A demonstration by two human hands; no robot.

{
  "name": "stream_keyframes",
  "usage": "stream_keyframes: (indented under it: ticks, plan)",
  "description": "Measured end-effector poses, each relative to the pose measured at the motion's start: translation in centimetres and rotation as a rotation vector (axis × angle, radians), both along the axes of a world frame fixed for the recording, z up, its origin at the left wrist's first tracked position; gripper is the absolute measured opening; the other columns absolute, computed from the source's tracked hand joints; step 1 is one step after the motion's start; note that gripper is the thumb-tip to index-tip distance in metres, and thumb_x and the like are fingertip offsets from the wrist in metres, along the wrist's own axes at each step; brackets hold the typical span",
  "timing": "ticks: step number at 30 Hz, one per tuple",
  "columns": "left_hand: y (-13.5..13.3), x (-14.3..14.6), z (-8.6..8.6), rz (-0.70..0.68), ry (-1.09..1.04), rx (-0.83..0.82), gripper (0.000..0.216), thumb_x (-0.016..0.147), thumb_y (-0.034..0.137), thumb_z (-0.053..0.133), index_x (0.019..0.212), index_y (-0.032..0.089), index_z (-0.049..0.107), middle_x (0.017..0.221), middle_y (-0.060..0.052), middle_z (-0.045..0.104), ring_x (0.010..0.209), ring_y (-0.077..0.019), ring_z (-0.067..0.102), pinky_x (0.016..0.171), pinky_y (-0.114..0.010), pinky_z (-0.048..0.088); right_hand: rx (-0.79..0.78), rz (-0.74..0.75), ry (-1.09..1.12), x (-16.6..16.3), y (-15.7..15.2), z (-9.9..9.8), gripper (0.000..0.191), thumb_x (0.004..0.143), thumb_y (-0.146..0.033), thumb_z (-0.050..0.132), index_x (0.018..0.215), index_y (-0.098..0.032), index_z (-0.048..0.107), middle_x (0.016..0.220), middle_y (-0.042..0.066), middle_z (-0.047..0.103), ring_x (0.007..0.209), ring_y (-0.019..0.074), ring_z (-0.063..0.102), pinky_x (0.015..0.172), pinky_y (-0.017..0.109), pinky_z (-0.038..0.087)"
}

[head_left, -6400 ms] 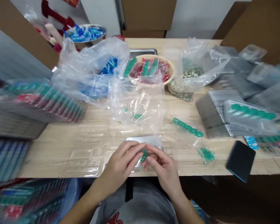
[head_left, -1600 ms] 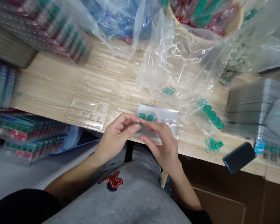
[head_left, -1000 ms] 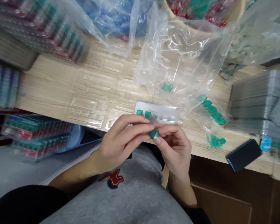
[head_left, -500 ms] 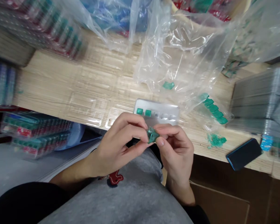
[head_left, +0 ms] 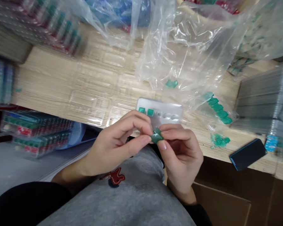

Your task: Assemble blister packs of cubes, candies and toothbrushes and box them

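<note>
A small translucent green plastic piece [head_left: 157,136] is pinched between my two hands, above the table's front edge. My left hand [head_left: 122,146] grips its left side with thumb and fingertips, and my right hand [head_left: 182,153] holds the right side the same way. Just beyond the fingers lies a white plastic tray [head_left: 165,104] with shaped hollows. Two green square pieces [head_left: 150,112] sit in its left part; my fingers cover some of its near edge.
Clear plastic trays [head_left: 91,78] lie on the wooden table. Plastic bags [head_left: 186,50] spread behind, one with a green piece [head_left: 171,83] by it. At right are joined green pieces [head_left: 219,110], green scraps [head_left: 219,140], a phone [head_left: 247,154] and stacked trays [head_left: 261,97].
The green piece has turned slightly and shifted a little to the right between my fingers. My right hand has also moved slightly right. The white tray still holds the same two green squares.
</note>
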State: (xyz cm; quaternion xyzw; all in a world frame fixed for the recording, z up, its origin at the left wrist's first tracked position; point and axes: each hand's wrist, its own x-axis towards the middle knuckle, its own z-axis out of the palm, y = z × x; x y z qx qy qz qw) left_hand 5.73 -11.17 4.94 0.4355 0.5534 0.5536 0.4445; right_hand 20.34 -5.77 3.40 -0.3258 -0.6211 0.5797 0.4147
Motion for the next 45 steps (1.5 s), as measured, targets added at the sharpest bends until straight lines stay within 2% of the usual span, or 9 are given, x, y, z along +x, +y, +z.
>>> stream_keyframes:
  ticks: [5,10,14,17,20,26,31,37,45]
  plan:
    - [1.0,-1.1,-0.2,0.152,-0.027,-0.042,0.011,0.092,0.028,0.061,0.088,0.026,0.072,0.088,0.000,0.067,0.086,-0.0150,0.063,0.083,-0.030,0.053,-0.071,-0.057,0.020,0.0,0.1,-0.8,0.003,0.090,-0.024,0.062,0.093,-0.024,0.062,0.092,0.002,0.066,0.087,0.0139,0.067,0.074,0.029,0.059]
    - [9.1,-7.6,0.8,0.424,0.252,0.384,0.017,0.086,0.027,0.069,0.099,0.016,0.069,0.087,0.011,0.068,0.088,-0.0075,0.064,0.088,-0.027,0.052,-0.122,-0.301,0.066,2.0,2.8,-3.5,0.010,0.089,-0.020,0.058,0.097,-0.023,0.062,0.088,0.000,0.065,0.070,0.0096,0.065,0.067,0.026,0.055]
    - [17.1,-11.0,3.0,0.192,0.691,-0.064,0.025,0.089,0.013,0.049,0.101,0.005,0.069,0.080,0.008,0.066,0.101,-0.0131,0.065,0.097,-0.034,0.045,-0.084,-0.588,0.065,4.5,5.9,-6.0,0.011,0.082,-0.024,0.063,0.093,-0.021,0.062,0.084,-0.001,0.064,0.071,0.0099,0.065,0.073,0.029,0.053]
    - [20.2,-11.2,3.4,-0.042,0.664,-0.432,0.025,0.087,0.008,0.047,0.081,0.005,0.071,0.062,0.000,0.067,0.078,-0.0175,0.072,0.091,-0.047,0.051,-0.121,-0.639,-0.064,5.7,7.3,-7.4,0.021,0.080,-0.033,0.066,0.094,-0.019,0.062,0.081,0.000,0.065,0.074,0.0129,0.066,0.075,0.032,0.053]
    - [21.1,-10.7,2.2,-0.246,0.622,-0.539,0.018,0.079,0.007,0.060,0.063,0.007,0.069,0.058,-0.006,0.069,0.064,-0.0191,0.071,0.086,-0.045,0.055,-0.180,-0.610,-0.125,5.8,8.0,-8.2,0.028,0.077,-0.039,0.068,0.093,-0.018,0.063,0.076,0.001,0.067,0.073,0.0152,0.066,0.073,0.033,0.052]
    - [21.3,-7.8,-1.5,-0.547,0.330,-0.386,0.005,0.079,0.013,0.067,0.074,0.013,0.068,0.094,0.002,0.076,0.105,-0.0134,0.066,0.098,-0.026,0.048,-0.250,-0.527,-0.083,4.9,8.5,-8.8,0.030,0.075,-0.042,0.066,0.091,-0.017,0.064,0.072,0.002,0.068,0.069,0.0149,0.066,0.070,0.032,0.052]
    - [22.6,-5.7,-4.1,-0.649,0.167,-0.379,0.024,0.062,0.001,0.079,0.063,0.015,0.060,0.076,0.006,0.073,0.089,-0.0110,0.069,0.089,-0.022,0.052,-0.303,-0.506,-0.050,4.8,8.5,-9.1,0.033,0.071,-0.043,0.068,0.090,-0.016,0.065,0.072,0.002,0.068,0.068,0.0141,0.064,0.069,0.031,0.051]
    - [23.6,-5.9,-5.9,-0.807,0.122,-0.418,0.031,0.053,0.017,0.090,0.070,0.015,0.065,0.069,0.004,0.071,0.064,-0.0095,0.065,0.062,-0.017,0.053,-0.275,-0.512,-0.072,5.5,8.3,-8.7,0.030,0.074,-0.042,0.067,0.092,-0.017,0.065,0.074,0.002,0.068,0.070,0.0147,0.065,0.072,0.032,0.052]
    - [22.0,-9.7,-5.5,-0.497,-0.079,-0.538,0.008,0.080,0.005,0.069,0.086,0.008,0.067,0.067,0.000,0.069,0.057,-0.0086,0.061,0.057,-0.017,0.050,-0.116,-0.576,-0.097,7.8,7.8,-7.4,0.024,0.074,-0.035,0.072,0.091,-0.019,0.066,0.075,0.000,0.067,0.069,0.0123,0.063,0.068,0.029,0.054]
